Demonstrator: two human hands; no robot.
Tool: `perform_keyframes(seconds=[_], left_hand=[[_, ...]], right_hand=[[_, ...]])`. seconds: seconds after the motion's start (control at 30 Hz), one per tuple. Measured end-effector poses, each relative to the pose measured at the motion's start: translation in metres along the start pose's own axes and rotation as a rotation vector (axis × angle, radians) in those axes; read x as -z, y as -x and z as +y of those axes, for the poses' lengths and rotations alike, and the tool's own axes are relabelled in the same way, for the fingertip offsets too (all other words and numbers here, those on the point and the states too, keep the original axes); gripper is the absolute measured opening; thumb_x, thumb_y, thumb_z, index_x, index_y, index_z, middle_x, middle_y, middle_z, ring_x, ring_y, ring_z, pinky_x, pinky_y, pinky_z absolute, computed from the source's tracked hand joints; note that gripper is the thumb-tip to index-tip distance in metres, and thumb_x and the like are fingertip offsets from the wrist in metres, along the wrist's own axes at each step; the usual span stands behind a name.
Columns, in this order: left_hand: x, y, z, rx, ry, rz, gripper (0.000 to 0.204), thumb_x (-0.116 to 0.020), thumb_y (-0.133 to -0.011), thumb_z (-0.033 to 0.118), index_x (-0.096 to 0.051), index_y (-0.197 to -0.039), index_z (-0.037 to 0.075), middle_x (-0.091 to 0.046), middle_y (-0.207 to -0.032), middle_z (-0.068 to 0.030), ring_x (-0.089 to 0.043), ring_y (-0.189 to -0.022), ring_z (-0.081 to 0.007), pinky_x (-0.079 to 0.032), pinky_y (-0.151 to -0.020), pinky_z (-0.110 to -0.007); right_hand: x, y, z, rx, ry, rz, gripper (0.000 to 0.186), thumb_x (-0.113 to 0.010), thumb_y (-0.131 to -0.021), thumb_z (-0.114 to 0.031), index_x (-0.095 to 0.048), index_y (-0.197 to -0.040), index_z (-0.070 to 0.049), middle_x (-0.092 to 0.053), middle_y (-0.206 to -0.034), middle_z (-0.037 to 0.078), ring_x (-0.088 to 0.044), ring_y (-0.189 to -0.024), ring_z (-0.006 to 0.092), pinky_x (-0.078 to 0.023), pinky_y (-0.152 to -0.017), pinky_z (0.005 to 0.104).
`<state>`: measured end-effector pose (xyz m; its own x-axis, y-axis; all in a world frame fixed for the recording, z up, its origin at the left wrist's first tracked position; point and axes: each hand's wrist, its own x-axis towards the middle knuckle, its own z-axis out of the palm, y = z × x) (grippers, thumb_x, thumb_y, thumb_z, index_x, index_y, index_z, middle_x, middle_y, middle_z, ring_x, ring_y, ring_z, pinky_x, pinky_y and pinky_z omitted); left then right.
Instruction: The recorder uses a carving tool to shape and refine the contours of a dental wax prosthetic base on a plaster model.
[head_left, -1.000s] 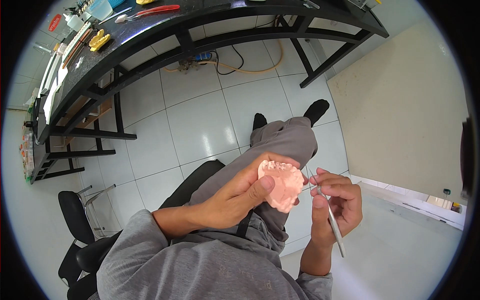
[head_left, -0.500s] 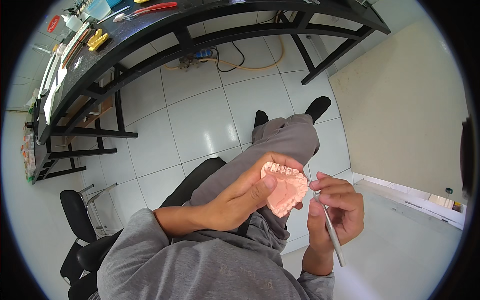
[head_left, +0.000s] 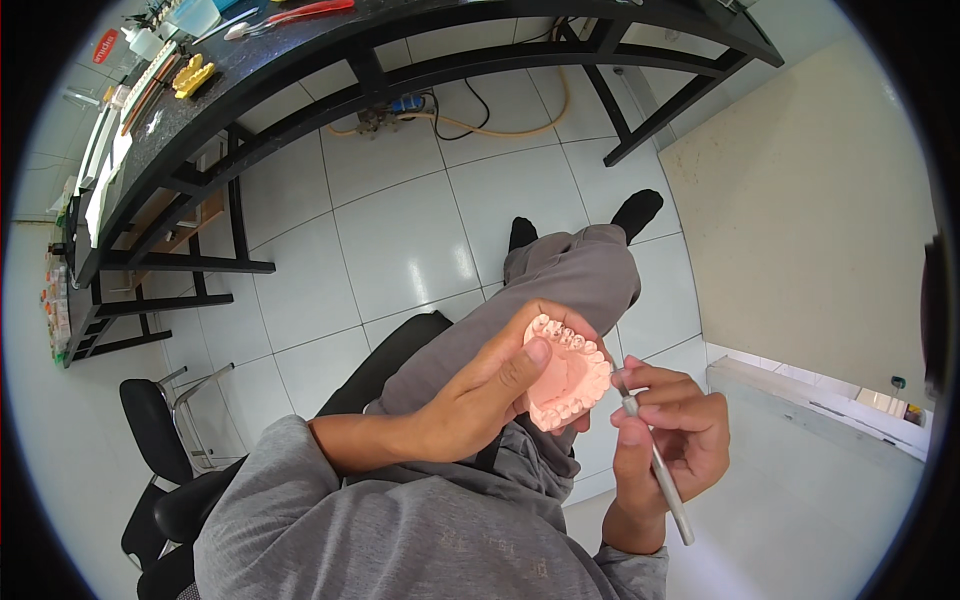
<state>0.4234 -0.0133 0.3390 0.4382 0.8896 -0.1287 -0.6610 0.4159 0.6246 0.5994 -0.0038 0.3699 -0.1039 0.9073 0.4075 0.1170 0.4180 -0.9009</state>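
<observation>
I hold the pink dental cast [head_left: 575, 376] just right of centre in the frame, above my grey trousers [head_left: 500, 310], with its tooth row facing up and its curved front directed right. My left hand [head_left: 470, 405] grasps it from the left: the thumb [head_left: 515, 372] presses on the inner face beside the upper row of teeth, and the remaining fingers support the underside, largely hidden. My right hand [head_left: 685, 420], at right of centre, pinches a slim metal hand instrument [head_left: 664, 473] between thumb and fingers, its handle slanting toward the lower right. The working tip lies close to the front teeth; whether it makes contact I cannot tell. Handling: the cast appears to be plaster-like, so I judge it rigid, fairly light and, with its matte surface, unlikely to slip. The tooth crowns are probably brittle; grip the thick base and the smooth palate area, and keep clamping force off the tooth edges. The instrument looks stiff, and its smooth shaft is best held near the tip. A yellow dental cast [head_left: 192, 77] rests on the black tabletop [head_left: 215, 112], upper left.
</observation>
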Motion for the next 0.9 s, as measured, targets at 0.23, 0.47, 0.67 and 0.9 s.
perform_keyframes(seconds=[0.23,0.47,0.67,0.9], left_hand=[[0.0,0.004,-0.001,-0.03,-0.081,0.017,0.047,-0.038,-0.102,0.043,-0.034,-0.129,0.005,-0.047,-0.123,-0.0161,-0.058,-0.101,-0.0188,-0.052,-0.078,-0.031],[0.006,0.002,-0.01,-0.204,-0.309,0.005,0.04,-0.038,-0.103,0.031,-0.033,-0.128,0.0,-0.046,-0.123,-0.0153,-0.054,-0.108,-0.0166,-0.049,-0.086,-0.031],[0.004,0.004,-0.01,-0.228,-0.304,0.007,0.036,-0.036,-0.103,0.025,-0.033,-0.128,-0.001,-0.046,-0.123,-0.016,-0.054,-0.108,-0.0174,-0.047,-0.09,-0.032],[0.004,0.002,-0.018,-0.31,-0.397,0.068,0.032,-0.034,-0.102,0.02,-0.034,-0.127,-0.001,-0.047,-0.122,-0.0168,-0.055,-0.105,-0.0174,-0.047,-0.091,-0.034]], right_hand=[[-0.001,-0.003,0.0,0.01,0.118,-0.086,0.019,-0.073,-0.069,0.004,-0.057,-0.079,-0.001,-0.065,-0.068,0.012,-0.071,-0.08,0.0279,-0.058,-0.08,0.0448],[-0.004,-0.007,-0.002,0.052,0.252,-0.153,0.022,-0.077,-0.066,0.002,-0.058,-0.076,-0.003,-0.065,-0.067,0.01,-0.07,-0.08,0.0266,-0.058,-0.081,0.0433],[-0.006,-0.007,-0.002,0.051,0.268,-0.141,0.021,-0.077,-0.066,0.001,-0.057,-0.073,-0.003,-0.065,-0.068,0.01,-0.069,-0.079,0.0268,-0.059,-0.08,0.0434],[-0.008,-0.006,0.001,0.085,0.287,-0.143,0.021,-0.077,-0.064,0.003,-0.058,-0.072,-0.002,-0.064,-0.067,0.011,-0.069,-0.078,0.0273,-0.059,-0.08,0.0436]])
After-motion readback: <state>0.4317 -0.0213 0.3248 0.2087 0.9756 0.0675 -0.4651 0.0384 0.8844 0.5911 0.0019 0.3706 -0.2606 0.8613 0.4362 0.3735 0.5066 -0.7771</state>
